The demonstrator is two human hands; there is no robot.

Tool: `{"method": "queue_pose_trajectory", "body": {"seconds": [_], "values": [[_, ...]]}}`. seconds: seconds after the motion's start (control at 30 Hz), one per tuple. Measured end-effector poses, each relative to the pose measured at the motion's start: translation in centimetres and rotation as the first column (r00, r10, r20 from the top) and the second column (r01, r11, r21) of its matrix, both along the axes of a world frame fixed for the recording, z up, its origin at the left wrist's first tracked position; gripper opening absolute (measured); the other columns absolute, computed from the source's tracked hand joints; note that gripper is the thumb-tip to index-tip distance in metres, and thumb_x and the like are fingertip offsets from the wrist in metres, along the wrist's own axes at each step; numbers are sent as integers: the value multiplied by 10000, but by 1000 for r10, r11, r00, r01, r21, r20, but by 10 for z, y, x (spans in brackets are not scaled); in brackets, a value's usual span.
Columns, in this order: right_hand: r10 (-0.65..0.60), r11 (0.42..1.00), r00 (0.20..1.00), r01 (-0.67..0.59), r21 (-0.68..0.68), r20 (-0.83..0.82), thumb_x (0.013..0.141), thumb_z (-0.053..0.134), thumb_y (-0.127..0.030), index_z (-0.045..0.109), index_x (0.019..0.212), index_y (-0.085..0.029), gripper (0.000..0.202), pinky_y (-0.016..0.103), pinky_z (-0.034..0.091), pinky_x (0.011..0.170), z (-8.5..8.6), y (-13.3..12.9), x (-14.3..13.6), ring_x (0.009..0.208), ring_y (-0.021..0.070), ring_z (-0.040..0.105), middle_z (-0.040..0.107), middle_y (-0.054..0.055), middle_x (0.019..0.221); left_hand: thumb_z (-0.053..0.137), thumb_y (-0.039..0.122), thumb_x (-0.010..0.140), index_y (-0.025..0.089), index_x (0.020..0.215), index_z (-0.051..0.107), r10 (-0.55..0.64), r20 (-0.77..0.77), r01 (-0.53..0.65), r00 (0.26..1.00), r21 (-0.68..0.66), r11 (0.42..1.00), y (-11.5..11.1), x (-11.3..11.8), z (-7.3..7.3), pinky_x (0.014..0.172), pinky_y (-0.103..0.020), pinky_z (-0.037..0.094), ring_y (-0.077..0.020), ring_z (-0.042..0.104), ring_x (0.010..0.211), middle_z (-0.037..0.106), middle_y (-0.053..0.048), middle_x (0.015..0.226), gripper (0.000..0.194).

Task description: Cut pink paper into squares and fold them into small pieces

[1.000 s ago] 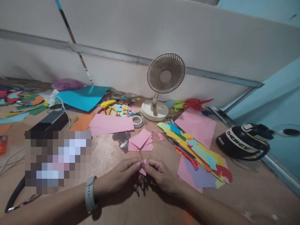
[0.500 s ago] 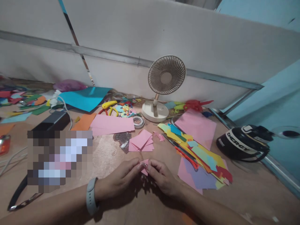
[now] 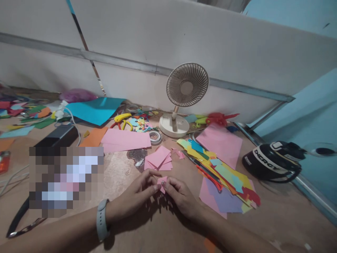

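Note:
Between my two hands, low in the middle of the view, is a small folded piece of pink paper (image 3: 162, 184). My left hand (image 3: 139, 191) pinches its left side, with the index finger raised and bent. My right hand (image 3: 181, 196) grips its right side between thumb and fingers. Just beyond my fingertips lies a stack of pink paper squares (image 3: 158, 158), with small pink scraps (image 3: 179, 153) to its right. A light watch strap (image 3: 102, 219) is round my left wrist.
A white fan (image 3: 175, 125) stands at the back. Scissors (image 3: 210, 174) lie on coloured papers to the right, beside a black jug (image 3: 271, 163). Pink sheets (image 3: 126, 140), a tape roll (image 3: 155, 137) and a black box (image 3: 56, 138) are at the left and back.
The fingers of my left hand have lifted and bent more over the pink paper. The small paper has tilted slightly and shows more of its face.

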State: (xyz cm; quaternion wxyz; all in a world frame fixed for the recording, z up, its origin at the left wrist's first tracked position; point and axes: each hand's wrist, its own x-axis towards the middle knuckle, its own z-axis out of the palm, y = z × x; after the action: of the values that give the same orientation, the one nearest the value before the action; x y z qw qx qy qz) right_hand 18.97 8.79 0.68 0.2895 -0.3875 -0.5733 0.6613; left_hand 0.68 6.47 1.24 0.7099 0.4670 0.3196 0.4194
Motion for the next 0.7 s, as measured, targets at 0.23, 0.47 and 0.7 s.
{"method": "queue_pose_trajectory", "body": {"seconds": [0.23, 0.47, 0.7], "values": [[-80, 997, 989, 80, -7, -127, 864, 680, -553, 566, 889, -180, 391, 247, 405, 577, -5, -3, -4, 623, 118, 523, 582, -13, 736, 686, 453, 910, 185, 1151, 567, 25, 16, -24, 1000, -87, 996, 0, -1, -7, 645, -295, 470, -179, 643, 737, 631, -36, 844, 380], [-154, 988, 979, 155, -4, -130, 808, 755, -511, 542, 923, -185, 406, 256, 464, 596, -9, 1, -3, 622, 120, 590, 620, -11, 757, 780, 375, 842, 165, 1080, 597, 105, 142, -79, 984, -177, 981, 0, 2, -1, 583, -212, 446, -131, 633, 705, 654, -29, 839, 366], [-176, 984, 966, 175, -22, -188, 811, 742, -442, 546, 905, -201, 325, 238, 462, 564, -8, 0, -3, 603, 110, 580, 598, -28, 757, 756, 294, 874, 162, 934, 625, 137, 208, -98, 968, -186, 978, -2, 4, -7, 594, -225, 496, -151, 659, 740, 686, -57, 877, 196]]}}
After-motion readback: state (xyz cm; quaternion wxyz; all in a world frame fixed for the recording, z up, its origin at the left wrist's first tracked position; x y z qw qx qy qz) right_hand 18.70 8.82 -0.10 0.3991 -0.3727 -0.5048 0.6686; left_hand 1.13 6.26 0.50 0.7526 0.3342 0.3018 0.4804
